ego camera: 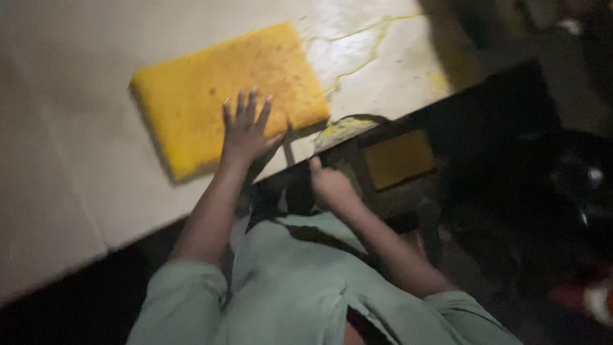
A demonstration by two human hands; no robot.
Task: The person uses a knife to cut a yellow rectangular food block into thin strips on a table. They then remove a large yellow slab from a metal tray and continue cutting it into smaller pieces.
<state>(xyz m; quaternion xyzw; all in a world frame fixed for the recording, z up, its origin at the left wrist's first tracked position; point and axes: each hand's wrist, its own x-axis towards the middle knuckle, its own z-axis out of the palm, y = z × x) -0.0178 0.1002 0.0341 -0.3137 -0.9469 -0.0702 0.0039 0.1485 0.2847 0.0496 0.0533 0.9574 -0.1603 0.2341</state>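
Head view, dim and blurred: left hand lies flat, fingers spread wide, on the near edge of a yellow slab resting on the pale table. Right hand sits at the table edge; grip unclear. Judged step: steadying the slab. Any shift next needs firm, even palm pressure.

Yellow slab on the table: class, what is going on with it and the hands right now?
A person in a pale green shirt leans over a pale table. The left hand lies flat, fingers spread, on the yellow slab. The right hand sits at the table's edge, below a yellow smear; whether it grips anything is unclear. Yellow streaks mark the tabletop beyond the slab.
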